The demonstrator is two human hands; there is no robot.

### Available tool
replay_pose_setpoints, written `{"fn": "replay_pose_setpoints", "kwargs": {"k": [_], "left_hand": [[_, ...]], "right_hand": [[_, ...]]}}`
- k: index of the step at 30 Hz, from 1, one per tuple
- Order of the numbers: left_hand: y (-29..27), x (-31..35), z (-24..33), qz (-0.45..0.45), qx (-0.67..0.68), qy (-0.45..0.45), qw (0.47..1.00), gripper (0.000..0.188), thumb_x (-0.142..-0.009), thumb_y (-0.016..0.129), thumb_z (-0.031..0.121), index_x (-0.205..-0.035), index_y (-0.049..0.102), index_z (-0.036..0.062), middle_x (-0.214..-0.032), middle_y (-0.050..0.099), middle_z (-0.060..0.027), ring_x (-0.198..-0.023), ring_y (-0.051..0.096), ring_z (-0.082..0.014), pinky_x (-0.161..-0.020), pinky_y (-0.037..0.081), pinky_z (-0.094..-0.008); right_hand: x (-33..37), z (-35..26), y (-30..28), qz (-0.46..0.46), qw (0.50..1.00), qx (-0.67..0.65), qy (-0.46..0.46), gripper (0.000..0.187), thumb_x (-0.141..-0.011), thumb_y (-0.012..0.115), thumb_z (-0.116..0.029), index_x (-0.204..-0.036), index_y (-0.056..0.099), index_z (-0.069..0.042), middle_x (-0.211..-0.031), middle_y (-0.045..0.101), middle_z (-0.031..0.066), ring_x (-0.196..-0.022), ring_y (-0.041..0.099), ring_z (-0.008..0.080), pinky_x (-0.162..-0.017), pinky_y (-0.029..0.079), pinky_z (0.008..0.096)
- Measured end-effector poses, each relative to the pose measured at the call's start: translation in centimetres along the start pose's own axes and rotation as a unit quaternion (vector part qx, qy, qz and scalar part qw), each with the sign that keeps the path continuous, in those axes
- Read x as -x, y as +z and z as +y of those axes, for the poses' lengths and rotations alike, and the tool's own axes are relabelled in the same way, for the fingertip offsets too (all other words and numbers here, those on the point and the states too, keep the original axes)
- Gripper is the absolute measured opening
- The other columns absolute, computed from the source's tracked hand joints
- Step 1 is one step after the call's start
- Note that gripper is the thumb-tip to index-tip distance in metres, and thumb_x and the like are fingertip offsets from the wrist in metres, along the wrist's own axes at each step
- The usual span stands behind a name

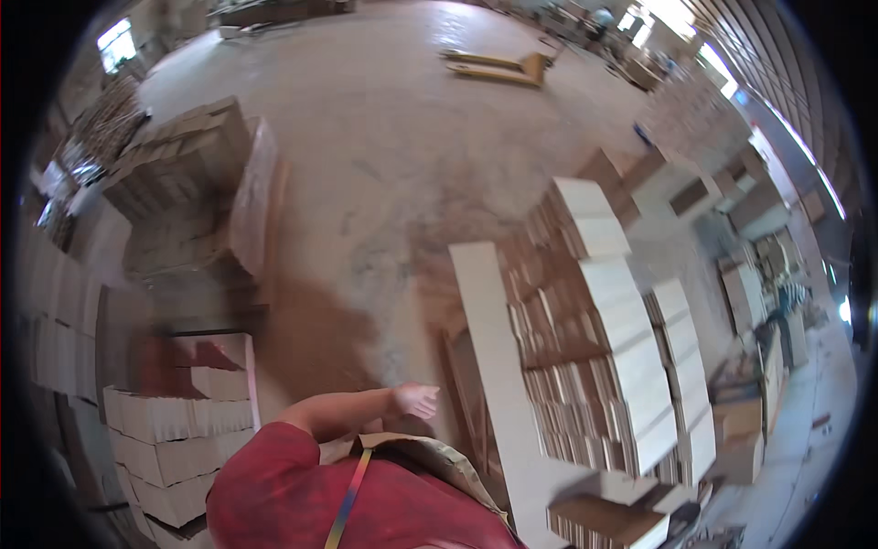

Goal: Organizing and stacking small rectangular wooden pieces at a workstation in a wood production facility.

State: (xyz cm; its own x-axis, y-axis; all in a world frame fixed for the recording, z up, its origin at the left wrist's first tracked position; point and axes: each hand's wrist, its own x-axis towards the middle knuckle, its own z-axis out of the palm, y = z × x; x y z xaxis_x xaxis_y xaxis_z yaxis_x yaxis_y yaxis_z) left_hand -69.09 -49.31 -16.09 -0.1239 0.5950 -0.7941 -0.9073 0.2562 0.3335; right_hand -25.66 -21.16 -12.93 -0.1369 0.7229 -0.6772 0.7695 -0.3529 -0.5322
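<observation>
My left hand point(416, 401) is bare and reaches out in front of my body over the floor. Its fingers look loosely apart, with nothing visible in them, though they are slightly blurred. A brown apron point(448, 457) over my red shirt is just below that hand. To its right, a long pale board point(489, 329) runs beside stacks of flat pale boards point(558, 339). My right hand does not show. Low on the right, a dark object point(684, 520) that I cannot make out sits beside a small stack of boards point(599, 526).
Stacked pale panels point(174, 421) stand close on my left, with a brown wrapped pile point(187, 165) beyond them. A yellow pallet jack point(498, 69) is far ahead on the concrete floor point(357, 101). More boards and boxes line the right side, where a person point(794, 297) is partly visible.
</observation>
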Motion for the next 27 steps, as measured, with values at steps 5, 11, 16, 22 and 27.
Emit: {"fn": "replay_pose_setpoints", "kwargs": {"k": [5,11,16,22,27], "left_hand": [[-8.5,-0.4,2.4,0.031,-0.13,0.298,0.945,0.073,-0.102,0.07,0.051,-0.143,0.058,-0.0075,-0.136,0.065,-0.0355,-0.119,0.07,-0.046,-0.107,0.058,-0.0482],[-16.7,-3.4,13.4,-0.218,0.144,0.122,0.957,0.073,-0.093,0.073,0.06,-0.126,0.073,-0.0054,-0.113,0.076,-0.0272,-0.099,0.073,-0.039,-0.091,0.06,-0.0452],[-27.3,3.2,21.7,0.203,-0.1,0.226,0.947,0.058,-0.088,0.072,0.054,-0.106,0.082,-0.0001,-0.094,0.08,-0.0125,-0.087,0.073,-0.0295,-0.08,0.059,-0.0416],[-45.9,14.3,23.3,0.617,-0.004,0.006,0.787,0.034,-0.089,0.066,0.037,-0.088,0.08,0.0064,-0.079,0.074,-0.0099,-0.069,0.067,-0.028,-0.066,0.056,-0.0443],[-53.2,14.9,24.6,0.625,0.169,-0.027,0.762,0.029,-0.091,0.067,0.033,-0.092,0.079,0.0061,-0.083,0.075,-0.0116,-0.074,0.068,-0.0282,-0.068,0.057,-0.0472]], "right_hand": [[-0.2,-10.8,15.6,-0.149,0.963,0.181,-0.136,0.047,-0.111,0.057,-0.041,-0.118,0.072,0.003,-0.102,0.074,0.0147,-0.096,0.068,0.0307,-0.089,0.055,0.042],[-4.0,-25.3,31.0,-0.297,0.851,0.338,-0.271,0.047,-0.11,0.058,-0.038,-0.109,0.076,0.006,-0.092,0.076,0.0152,-0.088,0.069,0.0298,-0.083,0.055,0.039],[-6.2,-41.8,47.7,-0.434,0.741,0.292,-0.421,0.047,-0.108,0.062,-0.038,-0.114,0.078,0.006,-0.09,0.077,0.0148,-0.085,0.069,0.0261,-0.081,0.056,0.036],[-2.4,-63.1,63.4,-0.484,0.7,0.28,-0.444,0.046,-0.107,0.065,-0.038,-0.116,0.078,0.005,-0.093,0.079,0.0143,-0.086,0.07,0.0252,-0.081,0.056,0.0343],[-7.7,-73.7,72.4,-0.474,0.738,0.265,-0.401,0.043,-0.107,0.065,-0.033,-0.122,0.078,0.004,-0.096,0.08,0.0124,-0.087,0.07,0.0242,-0.083,0.056,0.0323]]}}
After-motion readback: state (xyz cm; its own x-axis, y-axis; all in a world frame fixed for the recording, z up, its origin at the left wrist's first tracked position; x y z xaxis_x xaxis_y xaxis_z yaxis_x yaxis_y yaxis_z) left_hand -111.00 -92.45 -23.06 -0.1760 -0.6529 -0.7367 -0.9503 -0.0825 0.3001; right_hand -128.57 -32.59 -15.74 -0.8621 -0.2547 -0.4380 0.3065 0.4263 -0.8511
